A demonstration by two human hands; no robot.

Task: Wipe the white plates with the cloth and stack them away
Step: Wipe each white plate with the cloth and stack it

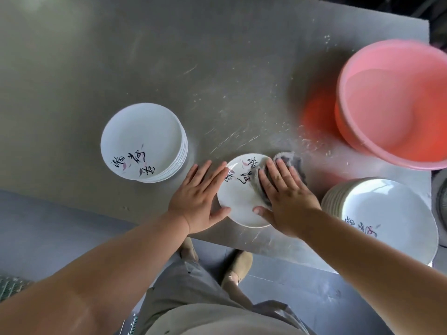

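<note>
A white plate (238,197) with black brush writing lies flat near the table's front edge. My left hand (199,197) rests on its left rim with straight fingers, thumb on the plate. My right hand (285,197) lies flat on a grey cloth (294,160) and presses it onto the plate's right side; the cloth sticks out beyond the fingertips. A stack of several white plates (142,141) stands to the left. Another stack of white plates (389,209) stands at the right front corner, partly behind my right forearm.
A pink plastic basin (396,105) sits at the back right of the grey metal table (169,56). Wet streaks and crumbs mark the surface near the basin. The table's front edge runs just under my wrists; my shoes are on the floor below.
</note>
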